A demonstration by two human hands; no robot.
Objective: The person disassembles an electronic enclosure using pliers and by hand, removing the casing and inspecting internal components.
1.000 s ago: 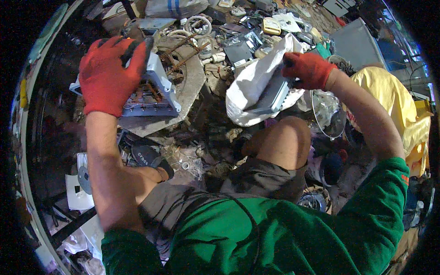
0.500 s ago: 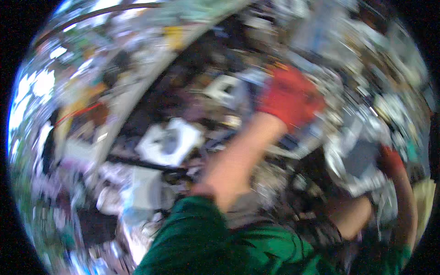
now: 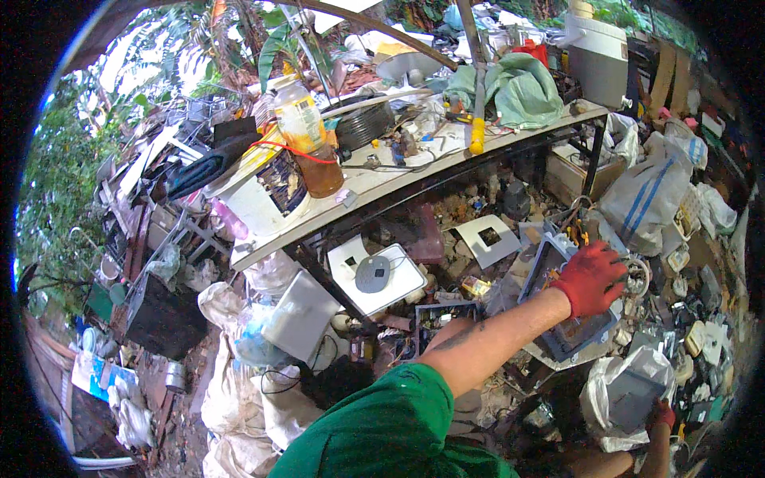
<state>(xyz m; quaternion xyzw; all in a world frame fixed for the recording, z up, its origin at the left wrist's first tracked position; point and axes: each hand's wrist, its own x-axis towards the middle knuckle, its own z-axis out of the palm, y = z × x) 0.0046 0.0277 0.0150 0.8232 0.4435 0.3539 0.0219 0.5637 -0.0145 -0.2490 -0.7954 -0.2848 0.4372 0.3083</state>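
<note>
My left hand (image 3: 590,279), in a red work glove, reaches across to the right over a grey plastic tray (image 3: 567,344). Its fingers are stretched and a little apart, and nothing shows in them. Orange-handled tools (image 3: 572,231) lie just beyond it, and a small round metal ring part (image 3: 637,276) sits beside the fingertips. Low on the right, my right hand (image 3: 661,413), gloved in red too, closes on the rim of a white plastic bag (image 3: 594,396). A dark grey flat panel (image 3: 633,396) lies inside the bag; the fingers are partly hidden.
A long workbench (image 3: 382,185) crosses ahead, bearing a jar of brown liquid (image 3: 322,171), a cable coil (image 3: 362,121) and a green cloth (image 3: 522,92). Under it lie white panels (image 3: 374,279). Pale sacks (image 3: 231,390) stand left; a blue-striped sack (image 3: 649,195) and scrap pieces crowd the right.
The view has swung up and sharpened from blur, bringing the bench into sight. My left hand now appears farther right and lower, over the tray; my right hand stays by the bag.
</note>
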